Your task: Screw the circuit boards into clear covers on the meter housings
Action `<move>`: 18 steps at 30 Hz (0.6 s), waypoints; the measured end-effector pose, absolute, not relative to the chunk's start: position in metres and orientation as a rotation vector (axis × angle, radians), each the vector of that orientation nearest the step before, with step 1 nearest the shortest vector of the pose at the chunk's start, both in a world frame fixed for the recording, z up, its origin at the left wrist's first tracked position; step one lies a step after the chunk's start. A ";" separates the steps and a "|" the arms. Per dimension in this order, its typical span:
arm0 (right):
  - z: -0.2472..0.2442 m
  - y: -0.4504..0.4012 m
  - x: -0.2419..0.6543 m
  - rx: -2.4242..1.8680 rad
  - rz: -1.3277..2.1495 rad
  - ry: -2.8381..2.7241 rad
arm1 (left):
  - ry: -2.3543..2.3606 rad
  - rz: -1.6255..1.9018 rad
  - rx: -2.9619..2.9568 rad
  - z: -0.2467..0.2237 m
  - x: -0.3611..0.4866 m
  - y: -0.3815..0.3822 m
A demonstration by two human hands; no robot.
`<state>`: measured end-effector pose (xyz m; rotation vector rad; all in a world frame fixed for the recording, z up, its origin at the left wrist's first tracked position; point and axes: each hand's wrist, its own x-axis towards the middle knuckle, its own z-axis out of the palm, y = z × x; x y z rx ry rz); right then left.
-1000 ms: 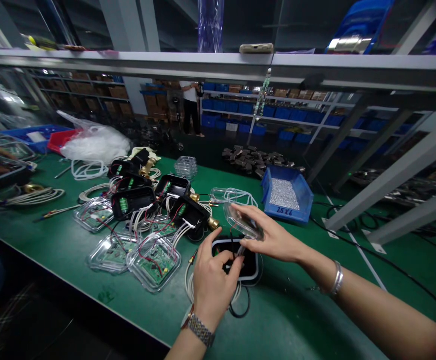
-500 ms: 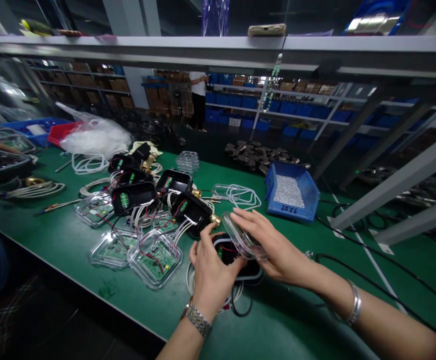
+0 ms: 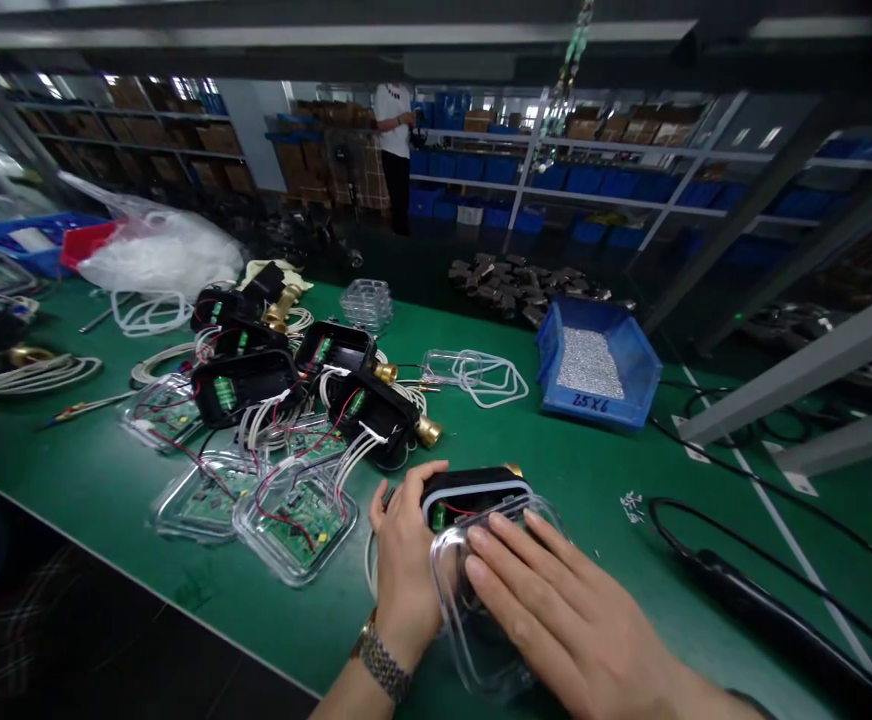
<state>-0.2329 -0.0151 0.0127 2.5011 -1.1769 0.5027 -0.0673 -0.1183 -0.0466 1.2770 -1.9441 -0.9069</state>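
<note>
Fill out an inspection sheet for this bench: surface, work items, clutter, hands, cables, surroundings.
Surface: green bench mat, small bits scattered at right.
Job's things: clear plastic cover lying against the black meter housing.
Clutter: black housings with brass fittings, clear covers holding green circuit boards, blue bin of small silver parts, white plastic bag.
Grippers: left hand steadies the housing's side; right hand lies flat on the cover.
Cables: white coils; black cable.
Surroundings: shelving with blue bins; a person standing beyond.
</note>
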 end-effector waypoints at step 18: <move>-0.003 -0.027 -0.226 2.224 0.569 -1.347 | -2.134 -0.720 1.212 -0.071 -0.054 -0.120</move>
